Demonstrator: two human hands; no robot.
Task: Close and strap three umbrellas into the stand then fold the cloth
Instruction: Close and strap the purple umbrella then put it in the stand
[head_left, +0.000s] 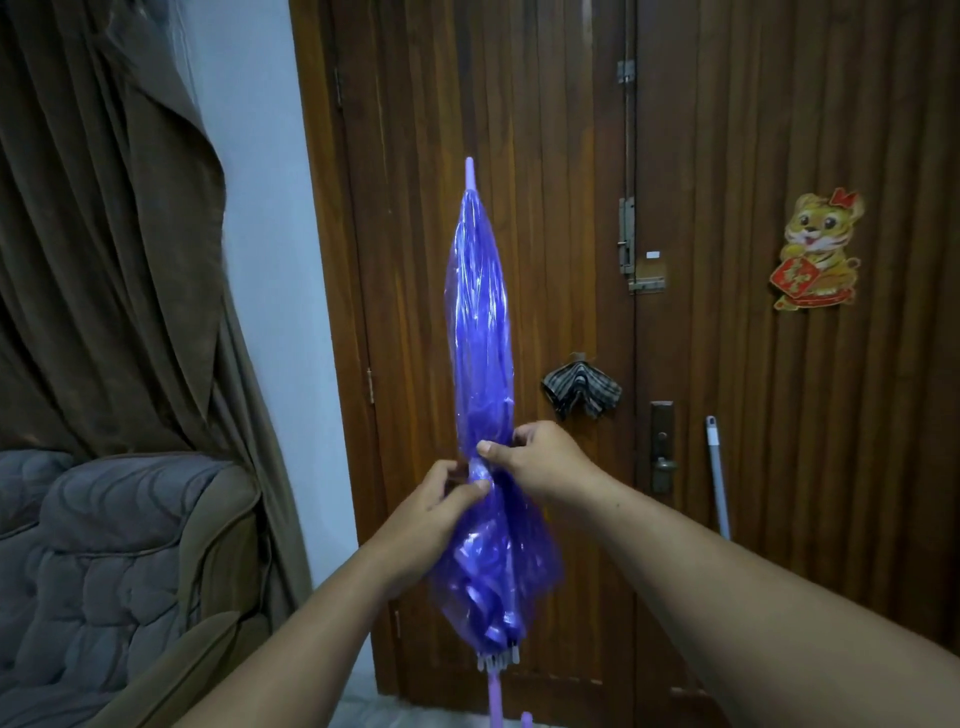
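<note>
Translucent purple plastic is forming the canopy of a closed long umbrella (480, 332), which is standing nearly upright at the centre of the view, tip pointing up, pale purple shaft running down out of frame. Both forearms are reaching forward and upward from the lower edge, converging on the canopy at roughly its lower third, where the plastic is gathering into a narrow waist. The left hand (434, 512) is gripping that waist from the left, thumb lying across the front. The right hand (540, 457) is sitting just above and to the right, fingers curling round the canopy and thumb pressing onto the front. The two hands are nearly touching. Below them the canopy is bulging loosely, white rib tips showing at its lower edge. Behind the umbrella a dark wooden double door (727, 156) is standing closed, a small striped cloth (581, 389) hanging on it near the right hand.
</note>
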